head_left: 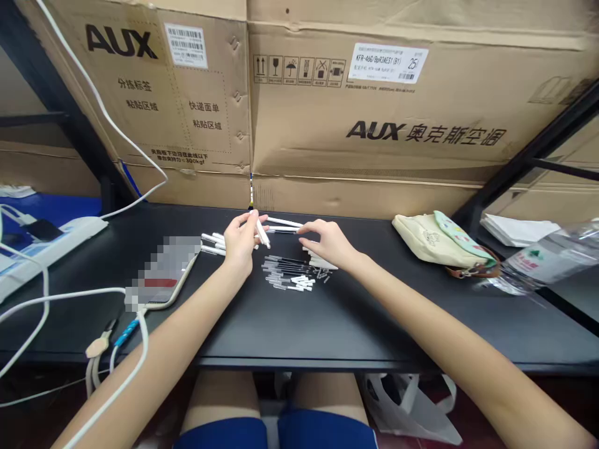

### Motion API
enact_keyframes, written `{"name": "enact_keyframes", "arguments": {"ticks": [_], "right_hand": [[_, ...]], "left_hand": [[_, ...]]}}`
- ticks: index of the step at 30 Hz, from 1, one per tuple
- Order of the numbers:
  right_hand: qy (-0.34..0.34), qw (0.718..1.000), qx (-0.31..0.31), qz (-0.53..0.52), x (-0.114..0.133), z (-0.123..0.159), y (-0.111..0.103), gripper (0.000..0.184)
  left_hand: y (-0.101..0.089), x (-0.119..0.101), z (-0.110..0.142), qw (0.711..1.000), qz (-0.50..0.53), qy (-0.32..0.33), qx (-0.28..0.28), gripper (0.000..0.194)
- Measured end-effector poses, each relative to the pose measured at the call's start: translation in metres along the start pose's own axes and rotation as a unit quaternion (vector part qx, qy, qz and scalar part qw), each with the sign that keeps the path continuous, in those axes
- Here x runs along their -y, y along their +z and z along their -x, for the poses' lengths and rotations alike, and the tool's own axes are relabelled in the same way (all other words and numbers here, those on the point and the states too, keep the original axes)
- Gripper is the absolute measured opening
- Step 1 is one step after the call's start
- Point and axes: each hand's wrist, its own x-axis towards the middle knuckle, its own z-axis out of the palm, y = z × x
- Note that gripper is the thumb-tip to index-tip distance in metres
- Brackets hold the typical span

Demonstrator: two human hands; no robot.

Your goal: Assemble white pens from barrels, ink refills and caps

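My left hand (241, 243) is closed around a couple of slim white pen barrels (263, 235), which slant down from its fingertips. Just behind it, more white pen barrels (214, 244) lie on the black table. My right hand (330, 242) is curved over the table, thumb and forefinger apart, with nothing visible between them. Its fingertips are near the ends of long white pens (284, 222) lying at the back. Between the hands are a row of dark, thin pen refills (287, 267) with clear tips and a small heap of short white pen parts (302, 284). Some pieces are hidden under my right hand.
A phone (171, 274) with a white cable lies left, near a power strip (51, 252). To the right are a cream pouch (421, 243), a clear water bottle (538, 262) and white paper (517, 229). Large cardboard boxes (327, 168) stand along the table's back edge.
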Motion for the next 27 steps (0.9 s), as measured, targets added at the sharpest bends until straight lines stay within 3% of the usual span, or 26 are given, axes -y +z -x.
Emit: {"name": "enact_keyframes", "arguments": {"ticks": [4, 13, 27], "right_hand": [[0.002, 0.989, 0.089, 0.12, 0.0, -0.025, 0.011, 0.016], [-0.033, 0.978, 0.142, 0.148, -0.007, -0.041, 0.024, 0.011], [-0.044, 0.98, 0.15, 0.125, -0.004, -0.049, 0.028, 0.013]], "left_hand": [[-0.002, -0.001, 0.001, 1.0, 0.006, 0.013, 0.001, 0.013], [-0.006, 0.004, 0.0, 0.998, -0.002, 0.045, 0.032, 0.021], [-0.008, 0.004, 0.002, 0.997, -0.022, 0.054, 0.047, 0.021]]}}
